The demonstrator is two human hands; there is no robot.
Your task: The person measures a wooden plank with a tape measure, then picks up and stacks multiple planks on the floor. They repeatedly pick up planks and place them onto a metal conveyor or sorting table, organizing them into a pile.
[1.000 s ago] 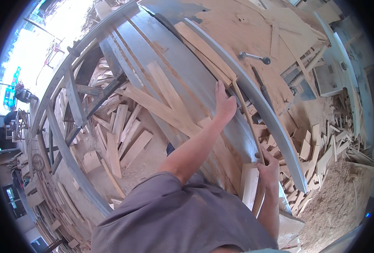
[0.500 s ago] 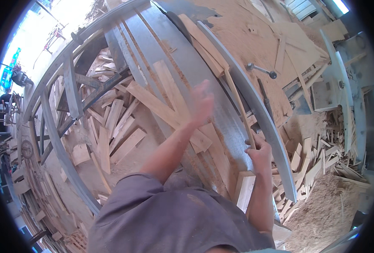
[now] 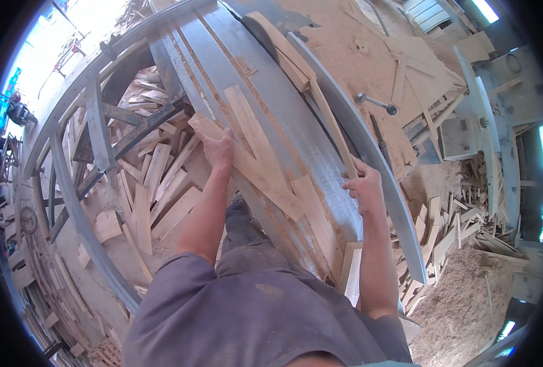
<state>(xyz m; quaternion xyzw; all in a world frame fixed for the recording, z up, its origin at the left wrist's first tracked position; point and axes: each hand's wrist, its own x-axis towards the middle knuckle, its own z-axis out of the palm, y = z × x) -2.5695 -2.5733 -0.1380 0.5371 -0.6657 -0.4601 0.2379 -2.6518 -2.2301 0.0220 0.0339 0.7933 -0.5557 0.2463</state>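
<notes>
My left hand (image 3: 218, 148) is closed on the far left end of a flat wooden board (image 3: 253, 173), which lies slantwise on the grey metal machine table (image 3: 290, 110). My right hand (image 3: 367, 185) pinches the near end of a thin wooden strip (image 3: 331, 127) beside the long metal fence (image 3: 372, 144). At the strip's far end lies a thicker wood piece (image 3: 283, 52). Two more boards rest on the table: one pale board (image 3: 247, 119) beyond my left hand's board, another (image 3: 315, 214) nearer to me.
Piled offcuts (image 3: 161, 177) lie on the floor left of the table, behind a curved-looking metal frame (image 3: 69, 183). More scraps (image 3: 436, 235) and a sawdust heap (image 3: 461, 306) lie at right. A ball-ended lever (image 3: 376, 103) sticks out beyond the fence.
My left hand has swung left from above the table and taken hold of the slanting board's end. My right hand has moved slightly away from me, still with the strip.
</notes>
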